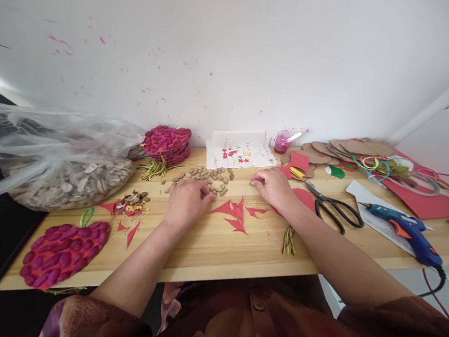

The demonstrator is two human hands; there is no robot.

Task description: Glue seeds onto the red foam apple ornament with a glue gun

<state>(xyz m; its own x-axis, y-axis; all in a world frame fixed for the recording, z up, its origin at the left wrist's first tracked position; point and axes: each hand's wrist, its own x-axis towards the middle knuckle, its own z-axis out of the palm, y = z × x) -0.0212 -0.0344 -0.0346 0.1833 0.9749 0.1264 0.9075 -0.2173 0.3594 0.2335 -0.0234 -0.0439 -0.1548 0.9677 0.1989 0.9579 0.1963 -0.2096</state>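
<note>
My left hand (pixel 190 199) rests at the near edge of a loose pile of tan pistachio-like shells (pixel 205 175). Its fingers are curled in, and whatever they may hold is hidden. Across from it, my right hand (pixel 273 186) has thumb and fingers pressed together, with anything between them too small to make out. Beneath its wrist lies a red heart-shaped piece (pixel 304 197), partly covered by the arm, with a green and brown tassel (pixel 288 240) near it. Pointed red paper scraps (pixel 234 212) lie on the tabletop between the hands.
Left: a clear bag of shells (pixel 72 179), a finished magenta shell-covered heart (pixel 67 253) and a stack of similar ones (pixel 167 142). Behind: white paper with small stars (pixel 241 151) and a cup of pink paint (pixel 282 141). Right: scissors (pixel 332 206), blue glue gun (pixel 406 226), cardboard pieces (pixel 348 148).
</note>
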